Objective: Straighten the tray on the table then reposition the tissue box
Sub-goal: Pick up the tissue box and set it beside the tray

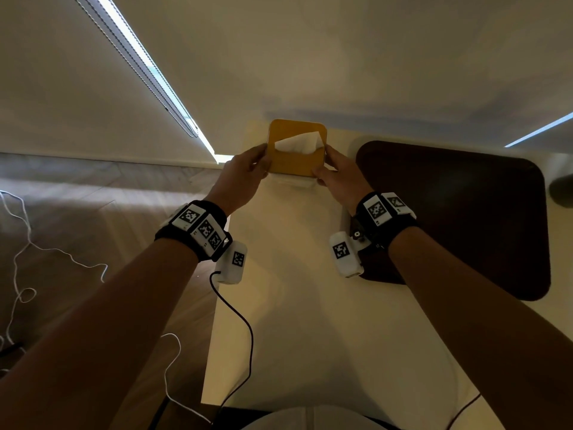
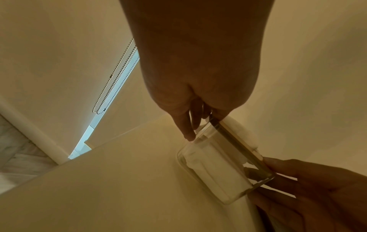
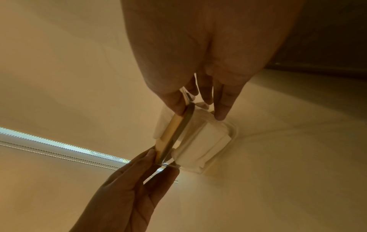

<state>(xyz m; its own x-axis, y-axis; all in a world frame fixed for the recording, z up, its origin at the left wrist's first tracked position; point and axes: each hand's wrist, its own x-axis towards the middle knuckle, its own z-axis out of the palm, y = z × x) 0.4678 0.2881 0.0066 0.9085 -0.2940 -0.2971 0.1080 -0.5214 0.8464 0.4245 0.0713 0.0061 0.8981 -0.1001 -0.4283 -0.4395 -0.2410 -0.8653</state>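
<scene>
The tissue box (image 1: 296, 162) has a clear body, a tan wooden lid and a white tissue (image 1: 299, 142) sticking out of its slot. It stands at the far left of the cream table (image 1: 294, 321), close to the wall. My left hand (image 1: 259, 164) pinches the lid's left edge and my right hand (image 1: 325, 170) pinches its right edge. The left wrist view shows the box (image 2: 214, 169) with its base on the table, between my left hand (image 2: 190, 128) and right hand (image 2: 278, 169). The right wrist view shows the same grip on the box (image 3: 200, 144). The dark brown tray (image 1: 465, 218) lies flat to the right.
The wall runs right behind the box. A window blind with a bead chain (image 1: 148, 72) hangs at the left. The table's left edge (image 1: 217, 305) drops to a wooden floor with white cables (image 1: 18, 243). A dark round object (image 1: 561, 190) sits at the far right.
</scene>
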